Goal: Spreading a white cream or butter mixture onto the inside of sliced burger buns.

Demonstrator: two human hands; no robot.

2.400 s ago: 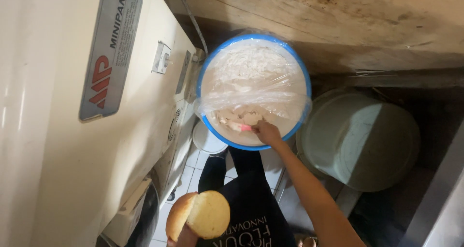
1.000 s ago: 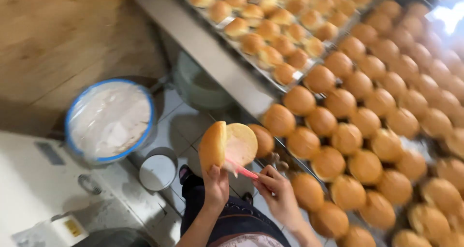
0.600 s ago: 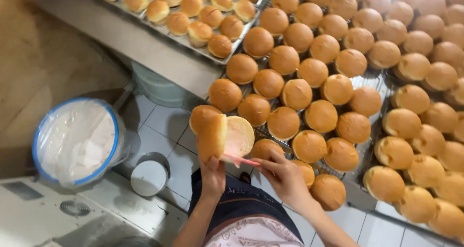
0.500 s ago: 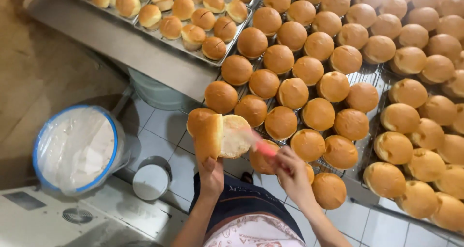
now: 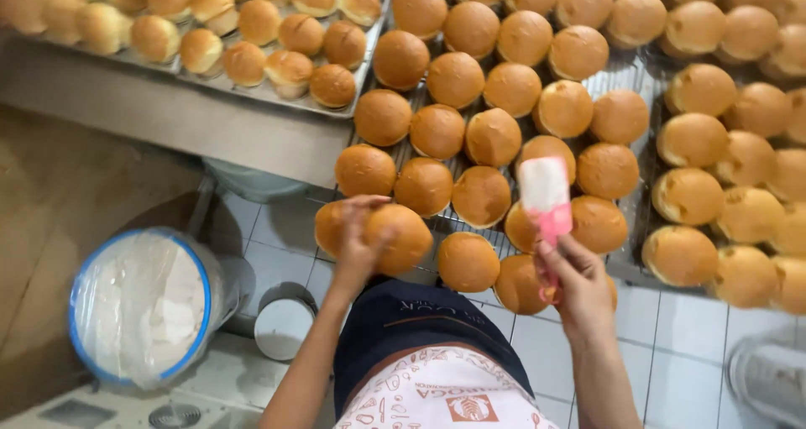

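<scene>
My left hand grips a round golden bun, pressed closed, at the near edge of a wire rack. My right hand holds a pink spatula upright, its flat blade coated in white cream. The spatula stands over the rack, to the right of the held bun. Many baked buns lie in rows on the rack around both hands.
A metal tray of smaller buns sits at the upper left. Below left, a blue-rimmed bucket of white cream lined with plastic stands on the floor beside a small round tin. My apron fills the bottom centre.
The view swung from the bucket to the rack. The split bun in my left hand was spread with cream and is now closed. My right hand lifted the spatula away to the right.
</scene>
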